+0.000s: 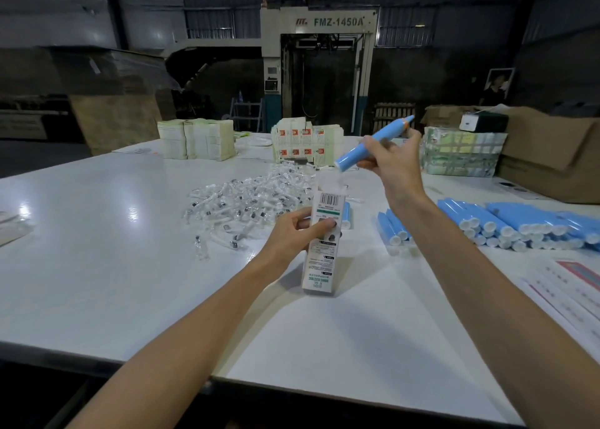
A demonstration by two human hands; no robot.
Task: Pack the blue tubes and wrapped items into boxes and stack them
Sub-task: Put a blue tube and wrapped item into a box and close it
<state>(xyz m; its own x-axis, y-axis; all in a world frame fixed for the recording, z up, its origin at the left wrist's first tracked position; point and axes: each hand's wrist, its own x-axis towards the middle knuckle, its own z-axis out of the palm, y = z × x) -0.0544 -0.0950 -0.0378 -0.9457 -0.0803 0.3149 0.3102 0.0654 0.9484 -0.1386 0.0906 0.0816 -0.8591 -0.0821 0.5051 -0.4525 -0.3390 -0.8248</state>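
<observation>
While the left hand [293,230] is gripping the tall white printed carton [323,243] on the white counter [113,266], the right hand's [394,165] fingers [368,144] are pinching a blue plastic tube [373,144] above it.

A blue tube [352,159] tilts aloft near the upright white box [319,259].

One clear sign, one barcode
The tall beige machine [337,22] at the back reads "FMZ-1450A" across its header, beside a small red logo [301,22]. The narrow white cardboard box [321,250] bears a black barcode [329,198] near its top; its other print is too small to read.
</observation>
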